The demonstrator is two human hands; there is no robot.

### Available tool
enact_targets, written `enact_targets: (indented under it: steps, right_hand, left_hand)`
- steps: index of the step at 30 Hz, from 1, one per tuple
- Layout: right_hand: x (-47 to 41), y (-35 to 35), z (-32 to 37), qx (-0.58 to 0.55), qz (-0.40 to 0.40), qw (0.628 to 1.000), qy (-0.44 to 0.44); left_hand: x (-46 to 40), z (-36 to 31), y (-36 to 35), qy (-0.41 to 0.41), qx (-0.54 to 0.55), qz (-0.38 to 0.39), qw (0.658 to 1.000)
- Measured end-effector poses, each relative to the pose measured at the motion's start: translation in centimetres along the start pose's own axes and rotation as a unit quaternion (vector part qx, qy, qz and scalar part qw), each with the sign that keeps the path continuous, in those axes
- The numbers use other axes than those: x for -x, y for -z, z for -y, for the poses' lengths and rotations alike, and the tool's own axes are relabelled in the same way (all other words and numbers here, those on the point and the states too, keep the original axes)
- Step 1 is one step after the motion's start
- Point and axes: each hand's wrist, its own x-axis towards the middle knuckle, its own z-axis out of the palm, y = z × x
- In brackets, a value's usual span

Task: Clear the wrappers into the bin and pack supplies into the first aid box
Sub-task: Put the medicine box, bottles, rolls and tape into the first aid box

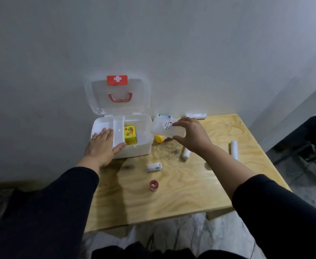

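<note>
The white first aid box (pixel 144 146) stands open at the table's back left, its clear lid (pixel 117 94) leaning on the wall. Inside lie a yellow carton (pixel 130 136) and a white inner tray (pixel 118 130). My left hand (pixel 102 145) rests flat on the box's front left rim, fingers spread. My right hand (pixel 191 136) grips a translucent white plastic bottle (pixel 164 128) in the air just right of the box. Several wrapped bandage rolls lie on the wood: one in the middle (pixel 153 167), one under my right wrist (pixel 186 153), one at the right (pixel 234 150).
A yellow cap (pixel 159 138) sits beside the box under the held bottle. A small red-lidded jar (pixel 154 186) stands near the table's front. Another white roll (pixel 196 115) and a white packet (pixel 163 116) lie against the wall. The wooden table (pixel 200 193) ends at right and front.
</note>
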Motion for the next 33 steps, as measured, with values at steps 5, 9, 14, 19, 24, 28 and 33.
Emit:
enact_targets:
  steps: [5, 9, 14, 19, 24, 28, 33]
  right_hand:
    - [-4.3, -1.3, 4.0, 0.054, 0.050, 0.996, 0.057]
    - [-7.0, -3.3, 6.3, 0.104, 0.110, 0.985, 0.080]
    - [-8.7, -5.7, 7.8, 0.105, 0.146, 0.980, 0.091]
    - [-10.2, -7.3, 8.2, 0.088, 0.171, 0.979, 0.069]
    - [-10.3, -8.8, 8.3, 0.063, 0.174, 0.981, 0.064]
    - [-10.3, -10.1, 8.9, 0.033, 0.157, 0.985, 0.066]
    - [-10.4, -10.3, 9.0, 0.017, 0.168, 0.984, 0.059]
  left_hand:
    - [0.1, -0.2, 0.1, 0.002, 0.012, -0.003, 1.000]
    - [0.0, -0.2, 0.1, 0.002, 0.015, -0.003, 1.000]
    - [0.0, -0.1, 0.1, -0.001, 0.019, -0.007, 1.000]
    - [0.1, 0.0, 0.3, 0.003, 0.034, -0.011, 0.999]
    - [0.2, -0.3, 0.3, 0.002, 0.034, -0.013, 0.999]
    - [0.4, -0.2, 0.4, 0.004, 0.037, -0.017, 0.999]
    - [0.5, -0.3, 0.5, 0.006, 0.034, -0.014, 0.999]
